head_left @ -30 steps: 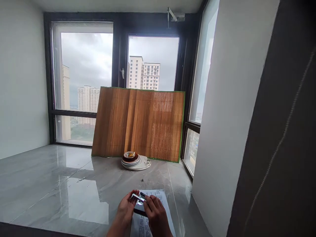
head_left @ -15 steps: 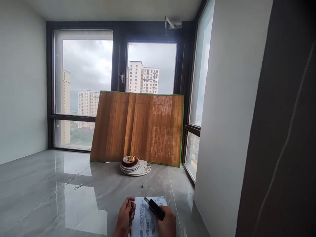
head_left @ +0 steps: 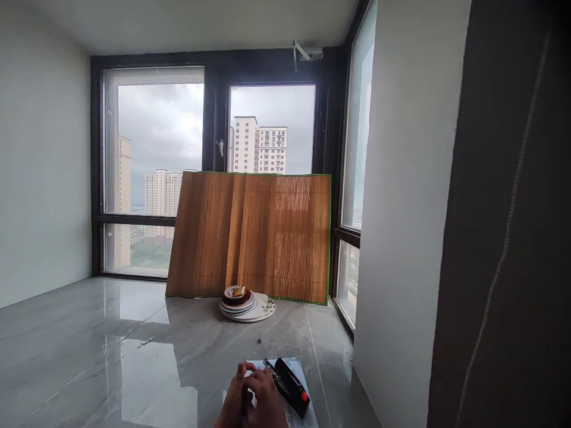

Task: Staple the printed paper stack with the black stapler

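My left hand (head_left: 235, 392) and my right hand (head_left: 266, 395) are together low in the middle of the view, fingertips meeting. The fingers of both are bent in a pinch; anything between them is too small to make out. Just right of my right hand is a black stapler (head_left: 292, 389) with a red patch at its rear end. Its narrow lower part shows apart from the black top. Beneath it are printed paper sheets (head_left: 308, 397), partly covered by my hands and the stapler.
Stacked plates and bowls (head_left: 247, 308) stand ahead on the glossy grey tile floor (head_left: 196, 345). Behind them a bamboo mat (head_left: 250, 238) leans against the windows. A small dark bit (head_left: 259, 340) lies on the floor. A white wall column (head_left: 401, 178) rises at the right.
My right hand has let go of the stapler and moved left to meet my left hand. The stapler now lies on the paper, turned, its red end showing. The view has shifted slightly.
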The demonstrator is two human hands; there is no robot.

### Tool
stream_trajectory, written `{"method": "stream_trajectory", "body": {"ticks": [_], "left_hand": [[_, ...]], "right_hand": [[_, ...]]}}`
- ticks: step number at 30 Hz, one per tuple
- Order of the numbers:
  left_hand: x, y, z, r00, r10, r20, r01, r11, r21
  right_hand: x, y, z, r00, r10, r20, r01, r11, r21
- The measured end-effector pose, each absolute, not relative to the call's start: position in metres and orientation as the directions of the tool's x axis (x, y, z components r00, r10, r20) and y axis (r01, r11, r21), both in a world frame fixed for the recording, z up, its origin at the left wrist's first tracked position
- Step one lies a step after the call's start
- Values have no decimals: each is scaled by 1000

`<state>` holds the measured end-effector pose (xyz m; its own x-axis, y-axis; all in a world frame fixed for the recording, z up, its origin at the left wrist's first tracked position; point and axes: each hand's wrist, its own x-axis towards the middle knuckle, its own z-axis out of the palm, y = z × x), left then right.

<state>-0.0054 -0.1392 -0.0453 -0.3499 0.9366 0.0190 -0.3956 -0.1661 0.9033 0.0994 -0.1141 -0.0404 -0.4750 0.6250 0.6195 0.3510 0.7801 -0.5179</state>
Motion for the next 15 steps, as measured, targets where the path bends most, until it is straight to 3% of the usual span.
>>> {"method": "stream_trajectory", "body": {"ticks": [7,12,15], "left_hand": [[-6,-138,-40,-361,933,13,-346,-147,926],[-9,-138,-38,-377,924,71,-177,-147,973],[-9,-133,-46,-291,954,70,-51,-89,995]], "right_hand": [[94,-120,-33,-424,656,625,325,754,-571],[134,-126,-11,-329,691,644,222,719,-658],[185,-96,-7,-219,732,645,333,678,-656]]}}
